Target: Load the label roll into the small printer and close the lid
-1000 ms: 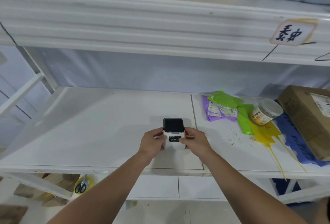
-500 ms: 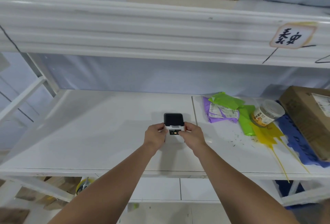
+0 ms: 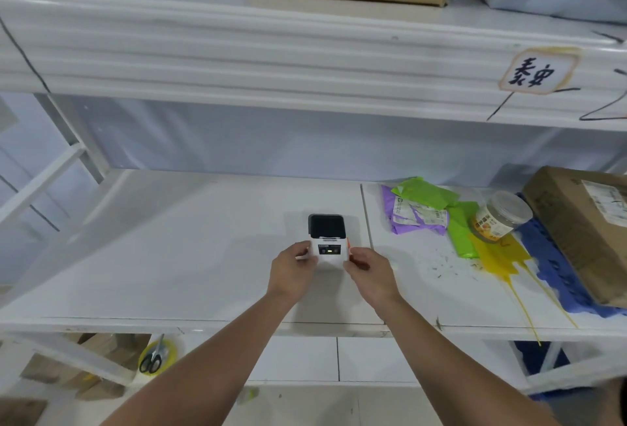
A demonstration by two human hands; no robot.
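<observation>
boxy white printer (image 3: 327, 249), glossy black lid (image 3: 326, 226)

A small white printer with a black lid (image 3: 327, 240) sat on the white metal shelf board (image 3: 169, 256), near the middle of its front half, just left of the seam between two boards. The lid lay closed and a green light glowed on the front panel. The left hand (image 3: 292, 273) gripped the printer's left side, and the right hand (image 3: 371, 273) pinched its right side. Toward the right end lay a purple mailer bag (image 3: 415, 218), green bags (image 3: 425, 192), a clear plastic jar (image 3: 502, 217) tipped over, and a brown cardboard box (image 3: 583, 228) at the right edge.
</observation>
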